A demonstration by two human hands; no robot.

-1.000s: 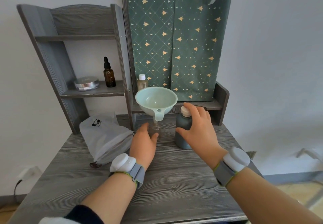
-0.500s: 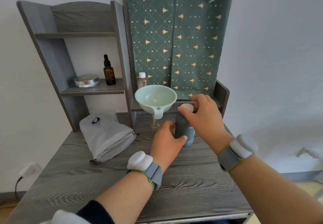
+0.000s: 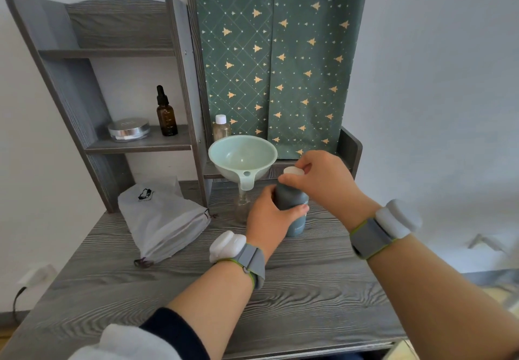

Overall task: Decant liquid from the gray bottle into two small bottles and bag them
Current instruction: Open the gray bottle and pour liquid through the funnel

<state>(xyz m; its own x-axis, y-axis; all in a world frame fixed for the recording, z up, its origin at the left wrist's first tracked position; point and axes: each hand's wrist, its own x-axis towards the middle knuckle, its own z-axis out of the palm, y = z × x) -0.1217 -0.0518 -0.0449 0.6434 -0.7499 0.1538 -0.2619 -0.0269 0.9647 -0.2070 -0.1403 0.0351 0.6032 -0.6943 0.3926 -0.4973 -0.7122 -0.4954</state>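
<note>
Now that left grip [image 3: 270,215] has shifted to clasp the gray bottle [image 3: 291,198], right grip [image 3: 321,181] pinches its cap [image 3: 291,170].

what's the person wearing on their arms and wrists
Both wrists carry a grey strap edged in lime green with a rounded white pod: left strap, right strap. The left arm has a dark sleeve beside white fabric; the right forearm is bare.
</note>
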